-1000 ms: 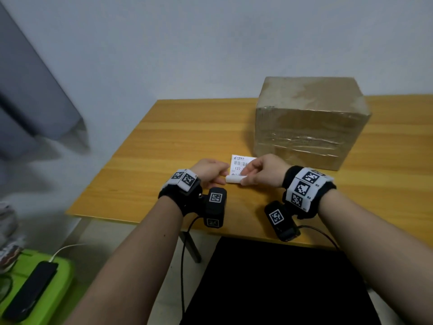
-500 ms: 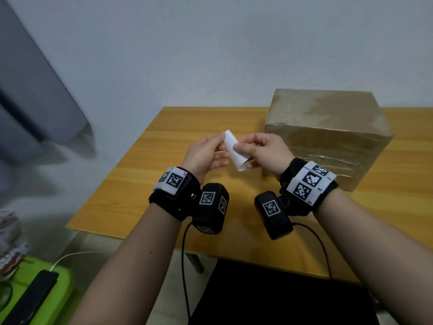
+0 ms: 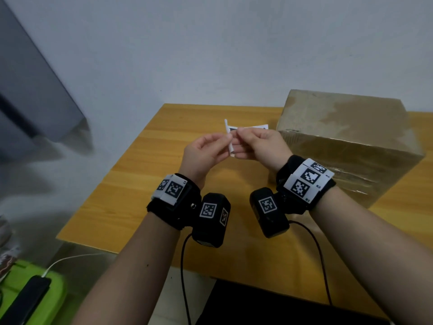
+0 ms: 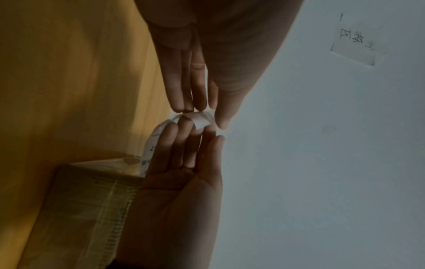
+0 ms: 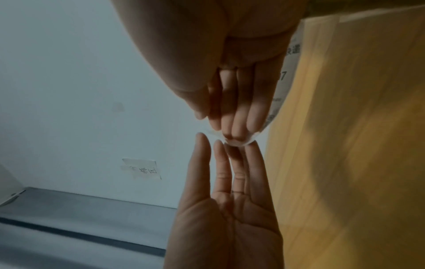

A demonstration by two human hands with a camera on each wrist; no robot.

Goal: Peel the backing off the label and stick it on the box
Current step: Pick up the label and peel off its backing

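A small white printed label (image 3: 251, 126) is held up in the air above the wooden table (image 3: 131, 198), between both hands. My left hand (image 3: 228, 137) pinches its upright white left edge with thumb and forefinger. My right hand (image 3: 239, 133) pinches the label just to the right, and the printed part sticks out behind its fingers. Whether the pinched white edge is backing, I cannot tell. The left wrist view shows the label (image 4: 202, 121) curled between the two sets of fingertips. The brown taped cardboard box (image 3: 346, 141) stands on the table, right of the hands.
The table's left edge and front corner (image 3: 61, 238) are close. Beyond them, lower left, sits a green bin (image 3: 46, 299) with a black phone (image 3: 21, 301) on a white cable. A black surface (image 3: 281, 306) lies below the front edge. A white wall is behind.
Both hands rose from the tabletop with the label and moved further from me. The label now stands upright between the fingertips, with its white left edge turned up.
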